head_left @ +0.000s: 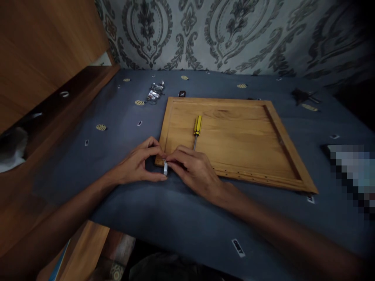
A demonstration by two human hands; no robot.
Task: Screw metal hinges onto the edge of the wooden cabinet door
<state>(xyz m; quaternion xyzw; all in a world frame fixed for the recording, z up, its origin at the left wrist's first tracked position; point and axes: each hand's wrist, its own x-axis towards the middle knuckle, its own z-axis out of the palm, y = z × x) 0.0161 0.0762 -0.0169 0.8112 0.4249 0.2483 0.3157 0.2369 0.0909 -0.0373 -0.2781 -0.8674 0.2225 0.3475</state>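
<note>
A small silvery metal piece (165,168), perhaps a hinge, stands at the near left corner of the framed wooden panel (234,132). My left hand (142,162) curves around that corner, its thumb at the piece's lower end and its fingers by the upper end. From the other side, my right hand (196,169) pinches at the piece with thumb and fingertips, which partly hide it. On the panel, just beyond my right hand, lies a screwdriver (197,127) with a yellow and black handle; its tip is hidden behind the hand.
Panel and hands are on a blue patterned cloth (123,113). Farther back lie a cluster of metal parts (155,91), a small dark square item (182,94) and a dark object (304,96). A blurred-out flat object (351,168) is at right; wooden furniture (52,50) borders the left.
</note>
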